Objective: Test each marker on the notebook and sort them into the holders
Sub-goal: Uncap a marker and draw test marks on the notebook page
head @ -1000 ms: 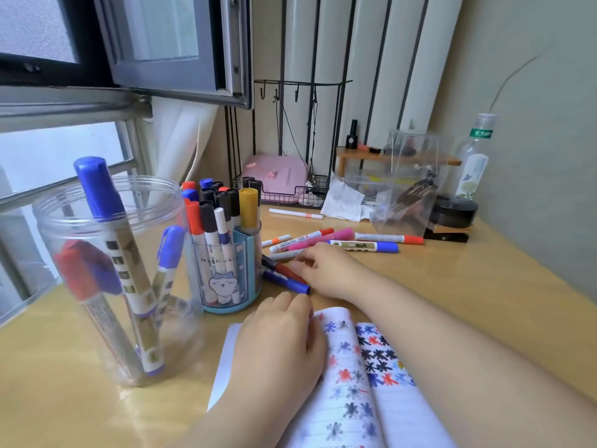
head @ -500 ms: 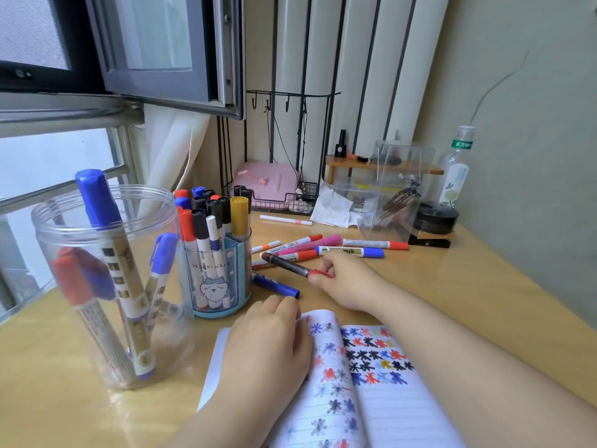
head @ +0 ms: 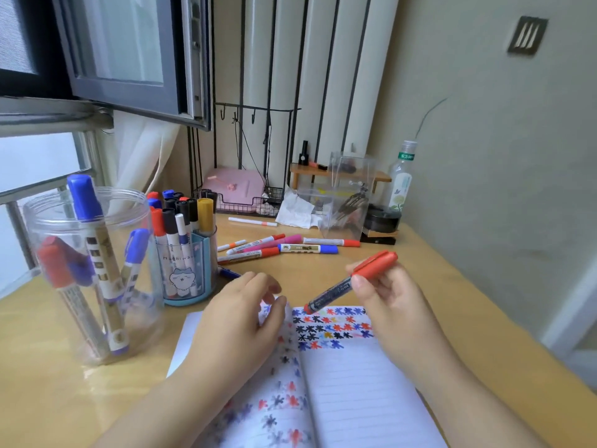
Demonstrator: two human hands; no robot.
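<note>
Marker (head: pixel 350 281) in right hand (head: pixel 392 305)

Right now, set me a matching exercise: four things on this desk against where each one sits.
Things:
1. red-capped marker
2. yellow-capped marker
3. big blue-capped marker
4. pink marker

Places:
A. lying on the desk
B. in the clear jar
C. held in the right hand
D. in the blue holder

Pairs: 1-C, 2-D, 3-B, 4-A
</note>
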